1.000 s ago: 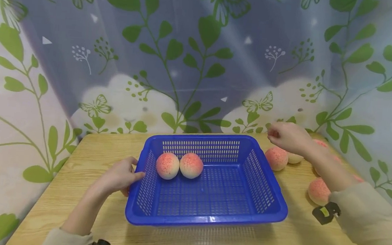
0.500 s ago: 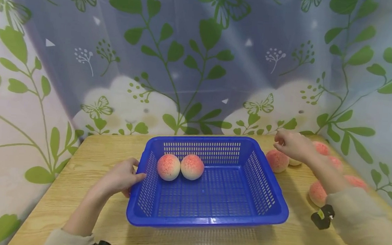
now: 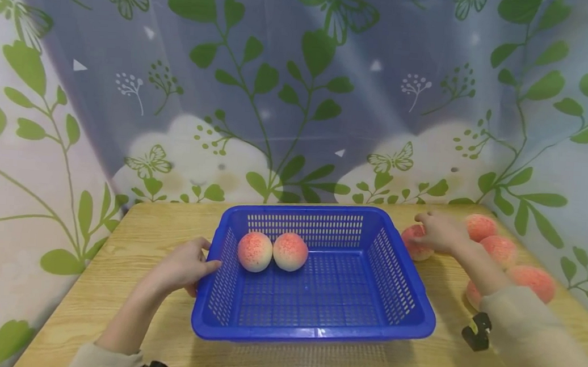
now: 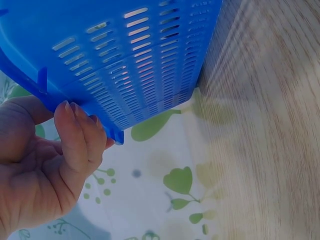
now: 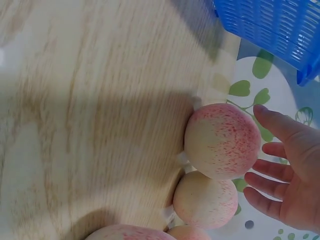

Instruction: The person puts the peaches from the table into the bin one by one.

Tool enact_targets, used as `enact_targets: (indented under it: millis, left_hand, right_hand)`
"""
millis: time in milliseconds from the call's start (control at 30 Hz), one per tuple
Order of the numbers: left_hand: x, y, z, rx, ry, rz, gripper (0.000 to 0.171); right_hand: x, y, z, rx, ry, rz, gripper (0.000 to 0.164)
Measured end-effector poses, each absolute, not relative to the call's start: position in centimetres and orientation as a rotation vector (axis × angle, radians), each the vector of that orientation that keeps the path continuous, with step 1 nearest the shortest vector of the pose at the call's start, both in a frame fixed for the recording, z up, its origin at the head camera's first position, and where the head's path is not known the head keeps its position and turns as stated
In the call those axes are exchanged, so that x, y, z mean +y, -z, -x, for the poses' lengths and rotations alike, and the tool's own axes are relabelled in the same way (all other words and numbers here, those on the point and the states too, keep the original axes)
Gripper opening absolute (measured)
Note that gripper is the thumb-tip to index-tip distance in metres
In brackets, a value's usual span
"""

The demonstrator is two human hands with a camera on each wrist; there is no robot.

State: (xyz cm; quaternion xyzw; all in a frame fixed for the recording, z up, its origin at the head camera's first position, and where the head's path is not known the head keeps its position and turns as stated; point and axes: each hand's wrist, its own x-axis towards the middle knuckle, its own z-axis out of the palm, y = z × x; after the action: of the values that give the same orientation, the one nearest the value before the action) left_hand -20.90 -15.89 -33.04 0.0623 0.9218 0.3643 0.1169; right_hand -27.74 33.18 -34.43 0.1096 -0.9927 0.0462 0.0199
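A blue plastic basket (image 3: pixel 314 337) with slotted sides stands on the table, with two pink-and-cream peaches (image 3: pixel 290 251) side by side at its left. My left hand (image 3: pixel 182 264) grips the basket's left rim, thumb on top; in the left wrist view its fingers (image 4: pixel 75 135) curl under the rim. Just beyond the basket's right side, my right hand (image 3: pixel 441 232) is over a peach (image 5: pixel 222 142). The right wrist view has the thumb and fingers spread at the top of that peach. Another peach (image 5: pixel 205 200) lies right beside it, hidden under the hand in the head view.
More peaches (image 3: pixel 497 252) lie in a loose group on the table's right side, partly behind my right forearm. The wooden table (image 3: pixel 111 239) ends at a curtain (image 3: pixel 219 87) printed with leaves and butterflies.
My right hand has moved right and come down toward the peach beside the basket, its fingers spreading. My left hand stays on the basket's rim.
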Motion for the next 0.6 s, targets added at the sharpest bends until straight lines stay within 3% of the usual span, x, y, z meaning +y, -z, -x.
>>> enact_targets:
  millis: [600]
  left_hand:
    - [-15.9,32.9,20.7,2.703,-1.062,-0.179,0.045]
  right_hand:
    - [33.1,35.9,27.6,-3.108,-0.027,-0.298,0.076]
